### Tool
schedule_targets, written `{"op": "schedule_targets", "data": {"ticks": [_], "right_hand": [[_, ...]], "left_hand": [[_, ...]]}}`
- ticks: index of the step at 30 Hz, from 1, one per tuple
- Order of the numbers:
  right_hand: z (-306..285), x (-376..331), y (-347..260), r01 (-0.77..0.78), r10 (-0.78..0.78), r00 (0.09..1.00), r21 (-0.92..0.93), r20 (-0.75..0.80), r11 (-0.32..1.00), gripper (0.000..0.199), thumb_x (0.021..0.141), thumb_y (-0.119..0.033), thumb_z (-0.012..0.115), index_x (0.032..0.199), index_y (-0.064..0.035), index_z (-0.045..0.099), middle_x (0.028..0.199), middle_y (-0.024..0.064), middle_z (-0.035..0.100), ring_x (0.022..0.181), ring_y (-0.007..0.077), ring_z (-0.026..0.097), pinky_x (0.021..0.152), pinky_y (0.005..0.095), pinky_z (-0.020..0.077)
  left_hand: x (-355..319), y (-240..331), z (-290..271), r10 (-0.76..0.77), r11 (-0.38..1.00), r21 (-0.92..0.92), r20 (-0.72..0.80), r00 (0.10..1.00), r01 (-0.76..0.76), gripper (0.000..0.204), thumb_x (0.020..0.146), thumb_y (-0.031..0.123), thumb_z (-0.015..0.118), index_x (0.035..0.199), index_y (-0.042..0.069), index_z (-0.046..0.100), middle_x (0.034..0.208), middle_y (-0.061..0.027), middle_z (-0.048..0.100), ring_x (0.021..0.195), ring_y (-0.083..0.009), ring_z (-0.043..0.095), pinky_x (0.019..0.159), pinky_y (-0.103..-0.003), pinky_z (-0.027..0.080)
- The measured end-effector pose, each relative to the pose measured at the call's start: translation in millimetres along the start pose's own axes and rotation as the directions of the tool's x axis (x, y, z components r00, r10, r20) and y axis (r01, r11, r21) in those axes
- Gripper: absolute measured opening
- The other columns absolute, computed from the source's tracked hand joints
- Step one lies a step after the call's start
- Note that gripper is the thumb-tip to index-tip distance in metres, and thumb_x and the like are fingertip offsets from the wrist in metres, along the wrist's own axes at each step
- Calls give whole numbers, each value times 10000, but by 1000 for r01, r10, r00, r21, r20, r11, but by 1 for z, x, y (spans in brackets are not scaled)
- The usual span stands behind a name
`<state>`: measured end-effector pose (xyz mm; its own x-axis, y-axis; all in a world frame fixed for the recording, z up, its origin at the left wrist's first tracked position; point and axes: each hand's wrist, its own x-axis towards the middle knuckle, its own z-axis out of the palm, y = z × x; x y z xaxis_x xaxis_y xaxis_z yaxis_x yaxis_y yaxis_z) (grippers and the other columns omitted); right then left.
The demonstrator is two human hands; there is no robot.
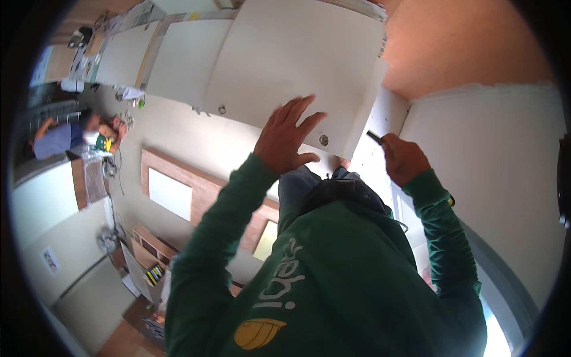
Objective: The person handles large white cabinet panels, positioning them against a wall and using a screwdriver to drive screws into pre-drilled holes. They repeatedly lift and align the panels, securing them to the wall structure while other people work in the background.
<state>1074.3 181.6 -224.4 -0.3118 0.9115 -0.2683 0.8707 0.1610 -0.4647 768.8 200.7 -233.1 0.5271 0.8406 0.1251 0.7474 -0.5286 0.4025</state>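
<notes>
- Left hand [287, 135] lies flat on the big white panel [297, 65], fingers spread apart and pointing to 12–1 o'clock, palm pressed near the panel's lower edge; it grips nothing.
- White panel fills the upper centre of the view, tilted, its right edge running from 1 o'clock down to centre.
- Small round metal fitting [323, 140] sits in the panel's lower corner, just beside the left hand at its 3 o'clock.
- Right hand [404, 157] is closed around a dark tool [374, 137], only the tip showing, pointing to 10 o'clock at the panel's right edge.
- A second white board [488, 143] stands at 3 o'clock, orange wall [452, 47] above it.
- More white panels [178, 59] lie at 11 o'clock.
- Wood-framed piece [190, 184] lies on the floor at 8 o'clock of the left hand.
- Another person [59, 138] in a blue top sits well apart at 9 o'clock.
- The wearer's green sleeves come in from 6 o'clock.
</notes>
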Motion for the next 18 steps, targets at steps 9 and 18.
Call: {"op": "schedule_targets", "data": {"ticks": [9,18], "right_hand": [[51,-14,-79,-454,446,891,183,85,872,175,991,-200,493,995,-26,518,766,272,654,750,484,652,708,576,505],[107,0,-150,-660,705,704,290,-83,693,125,996,-164,508,998,-39,513,689,239,625,663,470,635,629,555,498]], "left_hand": [[70,-54,39,412,893,-5,416,811,-451,1116,623,552,823,1573,252,321,1671,-143,157,1553,-306,112,1193,-698,101],[71,-69,58,503,864,-152,281,818,-479,1020,633,474,757,1554,267,368,1662,-129,195,1543,-322,144,1187,-707,101]]}}
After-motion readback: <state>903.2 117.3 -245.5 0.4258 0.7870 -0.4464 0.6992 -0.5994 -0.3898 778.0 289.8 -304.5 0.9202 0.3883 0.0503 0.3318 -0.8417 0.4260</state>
